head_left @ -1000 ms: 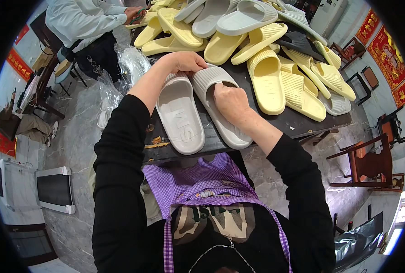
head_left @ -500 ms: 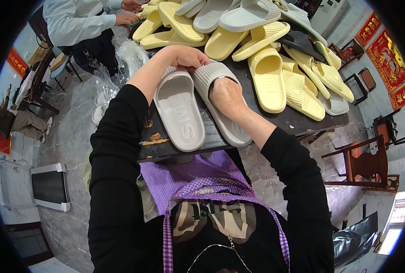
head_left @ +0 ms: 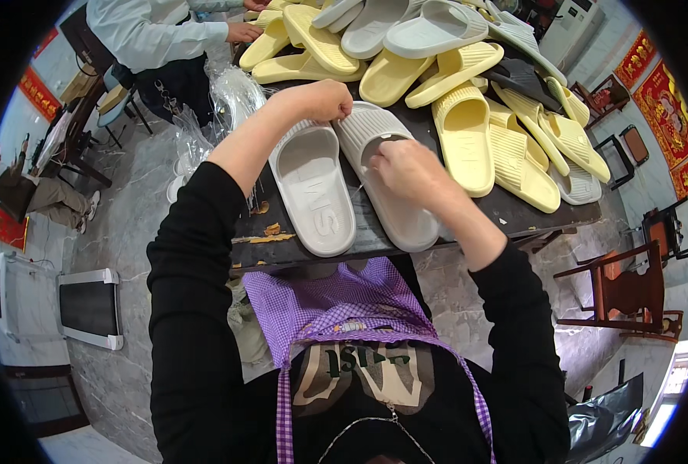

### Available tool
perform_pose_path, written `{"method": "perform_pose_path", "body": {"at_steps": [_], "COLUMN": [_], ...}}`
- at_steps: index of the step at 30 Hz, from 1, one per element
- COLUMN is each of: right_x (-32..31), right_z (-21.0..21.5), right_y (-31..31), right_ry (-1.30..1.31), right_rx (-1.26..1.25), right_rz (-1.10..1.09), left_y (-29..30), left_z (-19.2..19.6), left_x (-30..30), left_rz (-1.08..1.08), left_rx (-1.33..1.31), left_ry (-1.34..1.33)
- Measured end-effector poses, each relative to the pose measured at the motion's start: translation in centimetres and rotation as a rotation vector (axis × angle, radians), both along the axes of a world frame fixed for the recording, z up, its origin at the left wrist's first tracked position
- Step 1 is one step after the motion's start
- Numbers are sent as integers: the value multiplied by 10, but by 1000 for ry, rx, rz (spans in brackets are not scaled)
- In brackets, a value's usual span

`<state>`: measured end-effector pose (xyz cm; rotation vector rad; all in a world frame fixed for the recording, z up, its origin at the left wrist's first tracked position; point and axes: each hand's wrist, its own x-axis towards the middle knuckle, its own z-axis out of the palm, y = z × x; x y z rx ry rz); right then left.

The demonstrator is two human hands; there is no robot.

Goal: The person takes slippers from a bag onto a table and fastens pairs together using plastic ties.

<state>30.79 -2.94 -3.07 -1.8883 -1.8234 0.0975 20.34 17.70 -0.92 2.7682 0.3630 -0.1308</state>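
Two light grey slide slippers lie side by side at the near edge of the dark table, toes away from me. My left hand (head_left: 330,102) reaches over the left grey slipper (head_left: 313,182) and is closed at the inner edge of the right slipper's ribbed strap; its fingertips are partly hidden. Above the foot opening of the right grey slipper (head_left: 409,224) my right hand (head_left: 406,168) is raised with its fingers pinched together, slightly blurred. What either hand holds, if anything, is too small or hidden to make out.
Yellow slippers (head_left: 467,147) and more grey ones are heaped across the far and right table (head_left: 514,223). Clear plastic bags (head_left: 232,97) hang at the left. Beyond them a person in a light shirt (head_left: 154,35) handles yellow slippers. Wooden chairs (head_left: 630,286) stand right.
My right hand has drawn back out of the right slipper's opening, toward me and to the right. My left hand stays by the strap, its fingers lifted slightly. The whole view has shifted a little.
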Motion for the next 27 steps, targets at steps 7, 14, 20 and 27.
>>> {"method": "perform_pose_path", "body": {"at_steps": [7, 14, 20, 27], "right_x": [27, 26, 33, 40], "right_z": [16, 13, 3, -4], "right_y": [62, 108, 118, 124], "right_ry": [81, 278, 428, 388], "right_rx": [188, -342, -385, -309], "right_rz": [76, 84, -2, 115], "left_y": [-14, -9, -33, -110], "left_z": [-9, -14, 0, 0], "left_x": [-6, -8, -12, -25], "left_rz": [31, 94, 261, -221], "left_rx": [108, 125, 55, 321], "left_ry": [-207, -219, -145, -817]}}
